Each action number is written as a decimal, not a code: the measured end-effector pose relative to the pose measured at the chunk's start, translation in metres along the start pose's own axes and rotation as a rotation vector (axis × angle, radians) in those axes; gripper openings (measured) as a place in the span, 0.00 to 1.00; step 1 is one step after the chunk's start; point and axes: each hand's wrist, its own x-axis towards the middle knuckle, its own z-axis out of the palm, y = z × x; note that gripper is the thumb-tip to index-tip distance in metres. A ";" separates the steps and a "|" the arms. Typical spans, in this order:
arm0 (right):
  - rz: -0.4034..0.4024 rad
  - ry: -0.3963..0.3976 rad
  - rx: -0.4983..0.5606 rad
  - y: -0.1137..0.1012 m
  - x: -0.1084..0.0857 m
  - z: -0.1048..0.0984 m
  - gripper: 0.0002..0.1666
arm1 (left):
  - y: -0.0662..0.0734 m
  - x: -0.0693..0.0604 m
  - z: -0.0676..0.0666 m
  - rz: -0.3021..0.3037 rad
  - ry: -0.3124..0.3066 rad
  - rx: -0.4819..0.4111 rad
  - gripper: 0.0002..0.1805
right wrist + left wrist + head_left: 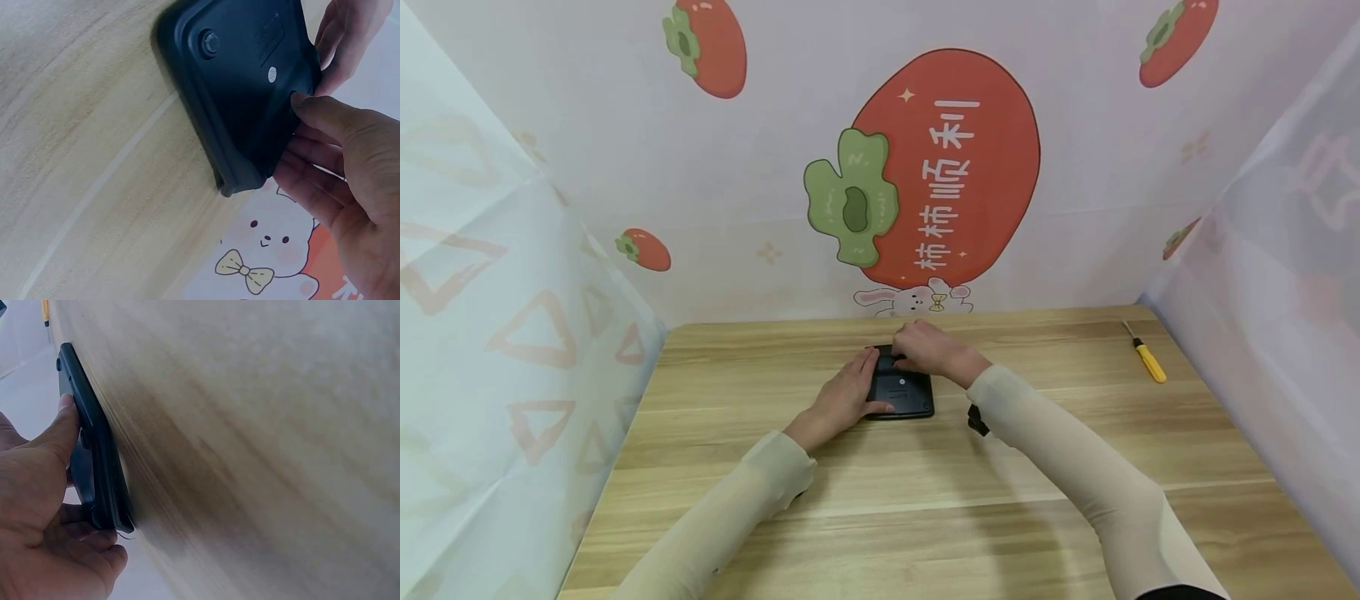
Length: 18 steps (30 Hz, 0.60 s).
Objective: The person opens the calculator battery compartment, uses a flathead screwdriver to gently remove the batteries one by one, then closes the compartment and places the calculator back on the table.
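Observation:
A black calculator (912, 402) lies back side up near the far edge of the table, its raised end away from me. My left hand (844, 390) grips its left side; in the left wrist view the thumb rests on the back and the other fingers curl by the raised end. From the far side my right hand (931, 348) holds the raised end. The right wrist view shows the right thumb pressing on the back of the calculator (244, 81), with the fingers at its far edge. A round foot and a small white sticker show there. The calculator's front is hidden.
A screwdriver (1148, 362) with a yellow and black handle lies at the far right of the wooden table (880, 533). Behind the table hangs a white cloth (760, 167) printed with persimmons and a rabbit. Light cloth walls stand at both sides.

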 end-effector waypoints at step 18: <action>0.043 0.024 -0.057 -0.008 0.004 0.005 0.10 | -0.002 0.001 0.000 0.001 -0.002 -0.044 0.56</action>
